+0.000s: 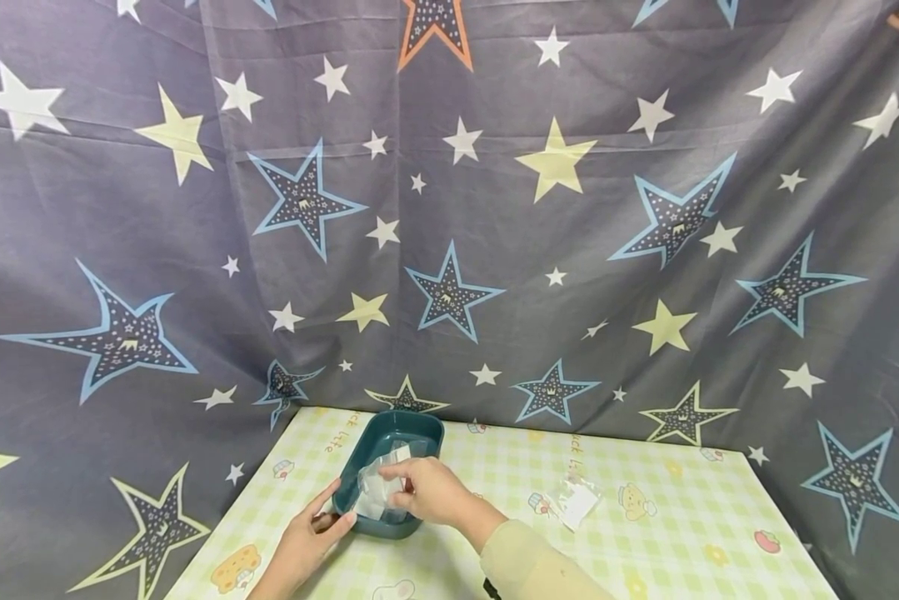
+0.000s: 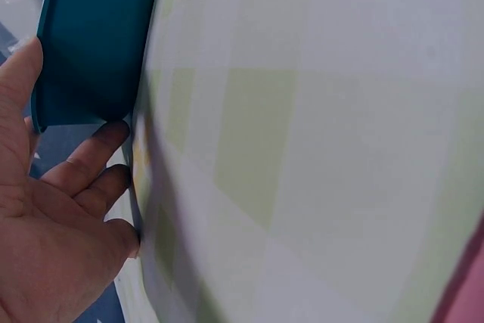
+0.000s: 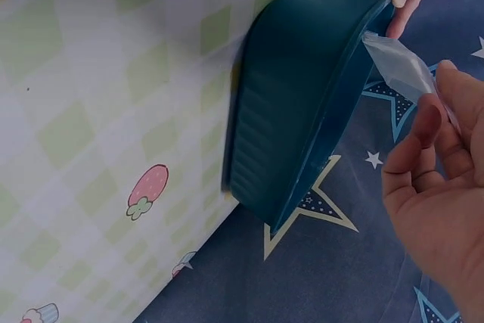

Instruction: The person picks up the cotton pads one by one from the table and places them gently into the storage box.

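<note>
A teal tray lies on the checked tablecloth at the table's far left. My left hand holds its near left corner, thumb on the rim and fingers against the outer wall; the left wrist view shows that hand on the tray. My right hand pinches a clear plastic bag over the tray's inside. In the right wrist view the bag hangs from the right hand just above the tray's rim.
A second clear plastic bag lies on the tablecloth to the right of the tray. A grey star-print curtain hangs close behind and around the table.
</note>
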`<state>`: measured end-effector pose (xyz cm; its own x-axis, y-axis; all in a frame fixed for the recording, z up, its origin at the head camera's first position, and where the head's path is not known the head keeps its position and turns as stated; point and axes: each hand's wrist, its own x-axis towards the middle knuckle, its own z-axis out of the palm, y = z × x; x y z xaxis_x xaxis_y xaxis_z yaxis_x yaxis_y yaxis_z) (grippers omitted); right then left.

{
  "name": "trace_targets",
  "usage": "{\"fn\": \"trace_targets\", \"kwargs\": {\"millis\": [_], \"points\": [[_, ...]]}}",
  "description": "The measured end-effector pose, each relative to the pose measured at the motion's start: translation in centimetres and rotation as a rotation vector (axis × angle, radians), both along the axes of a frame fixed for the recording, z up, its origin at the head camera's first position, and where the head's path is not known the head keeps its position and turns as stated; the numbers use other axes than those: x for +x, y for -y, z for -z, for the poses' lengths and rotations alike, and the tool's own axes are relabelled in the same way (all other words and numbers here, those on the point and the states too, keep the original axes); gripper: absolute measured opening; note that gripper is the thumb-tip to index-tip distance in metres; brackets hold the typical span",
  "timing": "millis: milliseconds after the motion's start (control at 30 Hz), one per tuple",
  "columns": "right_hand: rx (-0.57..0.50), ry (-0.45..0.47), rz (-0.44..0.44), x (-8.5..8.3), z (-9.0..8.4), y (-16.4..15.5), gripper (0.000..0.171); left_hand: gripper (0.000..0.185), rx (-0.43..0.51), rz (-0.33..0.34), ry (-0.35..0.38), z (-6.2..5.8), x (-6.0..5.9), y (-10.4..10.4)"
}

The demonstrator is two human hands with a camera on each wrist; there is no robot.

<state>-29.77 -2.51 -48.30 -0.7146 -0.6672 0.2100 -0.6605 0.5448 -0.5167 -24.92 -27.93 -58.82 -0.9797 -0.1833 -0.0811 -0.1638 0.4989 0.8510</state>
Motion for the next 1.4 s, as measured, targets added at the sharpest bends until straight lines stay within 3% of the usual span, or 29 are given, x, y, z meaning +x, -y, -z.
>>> {"fn": "trace_targets", "kwargs": {"millis": [533,867,1400], "points": [[0.031,0.002,0.035,-0.5,1.0,0.0,0.045,0.082,0.002,-0.010,-0.009,-0.2,0.1,-0.2],[0.024,0.074,0.068,-0.9,1.9,-0.4,0.046,0.081,0.017,-0.006,-0.006,-0.2,0.1,-0.1],[0.066,0.032,0.136,-1.9,3.4,-0.7,0.047,0.082,0.046,-0.012,-0.005,-0.1,0.1,-0.2]]}}
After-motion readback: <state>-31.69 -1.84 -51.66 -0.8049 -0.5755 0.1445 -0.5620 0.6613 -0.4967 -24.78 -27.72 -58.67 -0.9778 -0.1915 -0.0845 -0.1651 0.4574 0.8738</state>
